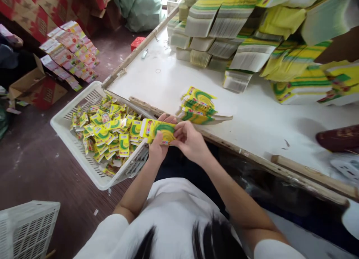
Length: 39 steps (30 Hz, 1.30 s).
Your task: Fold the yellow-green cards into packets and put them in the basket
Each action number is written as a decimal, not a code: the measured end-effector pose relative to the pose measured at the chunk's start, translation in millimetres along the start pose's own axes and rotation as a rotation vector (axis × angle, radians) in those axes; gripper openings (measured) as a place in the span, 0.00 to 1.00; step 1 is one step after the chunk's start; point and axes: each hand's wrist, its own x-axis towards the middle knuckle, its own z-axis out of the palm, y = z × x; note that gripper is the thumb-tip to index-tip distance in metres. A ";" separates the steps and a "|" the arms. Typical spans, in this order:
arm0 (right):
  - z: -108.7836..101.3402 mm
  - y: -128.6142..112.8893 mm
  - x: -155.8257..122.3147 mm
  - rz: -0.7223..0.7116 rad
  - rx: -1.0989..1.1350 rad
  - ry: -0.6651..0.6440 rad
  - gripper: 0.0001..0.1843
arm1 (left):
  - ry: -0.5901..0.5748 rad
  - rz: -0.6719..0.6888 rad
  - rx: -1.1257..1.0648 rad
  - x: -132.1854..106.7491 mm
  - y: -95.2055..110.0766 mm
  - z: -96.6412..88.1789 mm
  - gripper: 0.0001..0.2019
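Between my two hands, just off the table's front edge, is a small yellow-and-green printed carton (164, 131) with a white flap at its left end. My left hand (159, 145) grips it from below, thumb across its front. The fingers of my right hand (190, 139) pinch its right end. Right behind my hands, a small pile of flat yellow-green cartons (200, 104) lies on the table. To the left, a white plastic basket (97, 178) holds many small yellow-green cartons (124, 145).
Tall stacks of flat cartons (232, 23) stand along the back of the white table (157, 83). A dark red cylindrical object (336, 138) lies at the right. Pink printed cartons (70, 51), an open cardboard box (42, 87) and another white basket (30, 225) are on the floor side.
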 end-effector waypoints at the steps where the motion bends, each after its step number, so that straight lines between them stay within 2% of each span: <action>1: 12.4 1.6 -6.6 0.019 0.048 0.004 0.22 | 0.086 -0.007 -0.026 1.7 3.5 3.9 0.30; 4: 34.9 3.9 -19.0 0.013 0.106 -0.032 0.18 | 0.284 -0.015 -0.074 4.7 12.4 6.6 0.30; 6: 38.6 3.6 -21.1 -0.019 0.082 -0.120 0.17 | 0.327 -0.003 -0.093 5.0 13.2 3.2 0.31; 8: 36.5 4.7 -19.0 -0.037 0.035 -0.154 0.17 | 0.318 -0.004 -0.075 3.8 8.2 -1.8 0.31; 13: 21.9 15.7 -8.7 -0.021 -0.038 0.032 0.11 | 0.229 -0.029 0.054 -5.0 -17.2 -16.3 0.27; 16: 12.2 19.1 -6.8 -0.029 -0.096 0.057 0.03 | 0.295 -0.056 0.117 -10.4 -26.1 -26.9 0.22; 18: 3.8 18.9 -6.9 -0.058 -0.154 0.057 0.04 | 0.301 -0.094 0.149 -11.9 -23.5 -35.4 0.19; 20: -7.5 17.9 -7.4 -0.126 -0.261 0.071 0.06 | 0.240 -0.087 0.199 -11.7 -12.8 -45.0 0.19; 22: -19.7 16.6 -8.4 -0.221 -0.433 0.081 0.08 | 0.155 -0.003 0.288 -10.5 3.8 -54.0 0.23; 25: -29.4 12.5 -12.1 -0.341 -0.669 -0.011 0.12 | -0.052 0.128 0.541 -9.3 27.2 -59.0 0.42; 27: -26.6 8.1 -15.9 -0.404 -0.698 -0.125 0.14 | -0.249 0.097 0.725 -9.8 33.9 -53.8 0.51; 29: -19.3 4.4 -19.5 -0.445 -0.643 -0.127 0.14 | -0.364 0.016 0.826 -11.7 32.4 -44.2 0.47; 31: -12.2 4.0 -21.8 -0.424 -0.536 0.048 0.13 | -0.339 -0.031 0.871 -14.8 26.7 -35.0 0.36; 33: -8.0 8.4 -22.2 -0.321 -0.367 0.226 0.23 | -0.281 -0.008 0.896 -18.4 22.0 -29.2 0.31; 34: -6.9 12.0 -21.8 -0.248 -0.261 0.256 0.30 | -0.276 0.021 0.901 -20.1 20.7 -27.7 0.32; 36: -5.7 19.6 -20.5 -0.088 -0.032 0.177 0.34 | -0.312 0.081 0.895 -23.1 20.3 -26.4 0.36; 39: -4.0 25.2 -18.1 0.094 0.217 -0.073 0.31 | -0.339 0.164 0.900 -26.0 19.6 -26.1 0.40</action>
